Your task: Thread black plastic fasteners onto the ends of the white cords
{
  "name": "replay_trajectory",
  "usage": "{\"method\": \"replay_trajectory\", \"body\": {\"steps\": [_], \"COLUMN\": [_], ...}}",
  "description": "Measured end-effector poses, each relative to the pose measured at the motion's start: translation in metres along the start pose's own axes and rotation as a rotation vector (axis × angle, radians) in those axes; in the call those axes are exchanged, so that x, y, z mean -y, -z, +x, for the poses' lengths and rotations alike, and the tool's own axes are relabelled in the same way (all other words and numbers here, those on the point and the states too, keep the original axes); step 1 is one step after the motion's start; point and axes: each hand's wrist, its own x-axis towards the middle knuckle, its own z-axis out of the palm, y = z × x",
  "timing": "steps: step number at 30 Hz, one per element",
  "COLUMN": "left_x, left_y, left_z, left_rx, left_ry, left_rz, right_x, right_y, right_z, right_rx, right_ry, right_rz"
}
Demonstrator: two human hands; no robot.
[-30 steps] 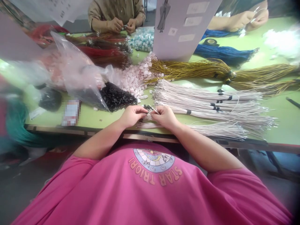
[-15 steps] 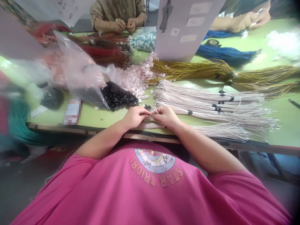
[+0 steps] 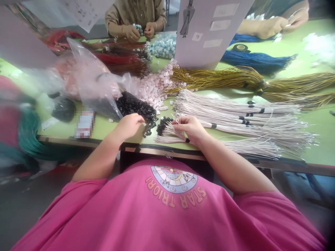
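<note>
My left hand [image 3: 130,126] is at the near edge of a heap of small black plastic connector housings [image 3: 136,107]. Its fingers are pressed together, and I cannot make out what is between them. Thumb and fingers of my right hand [image 3: 190,129] pinch a white wire whose tip pokes up from the fingers. Beneath that hand lies a taped bundle of white wires [image 3: 170,138], some ends carrying a cluster of black housings [image 3: 163,125]. More white wire bundles [image 3: 230,116] with black tape bands spread out to the right.
Pale pink connector housings [image 3: 157,85] are heaped beyond the black ones, beside a clear plastic bag [image 3: 91,82]. Yellow wires [image 3: 217,77] and blue wires [image 3: 256,61] lie farther back. A purple divider [image 3: 201,38] stands there. Co-workers' hands [image 3: 138,32] show across the table.
My left hand has left my right hand and moved left to the black housings. My right hand has stayed over the white wires, its fingers still pinched.
</note>
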Motion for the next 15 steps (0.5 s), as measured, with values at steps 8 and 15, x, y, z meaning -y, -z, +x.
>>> {"method": "replay_trajectory", "body": {"steps": [8,15], "left_x": [-0.005,-0.013], "left_y": [-0.023,-0.012], "left_z": [-0.004,-0.002], "left_rx": [0.073,-0.009], "left_ry": [0.043,0.118], "left_rz": [0.017,-0.115], "right_x": [0.000,-0.005], "right_y": [-0.003,-0.005], "right_z": [0.000,0.002], "right_rx": [0.066,0.046], "right_ry": [-0.009,-0.004], "right_rz": [0.172,0.107]}}
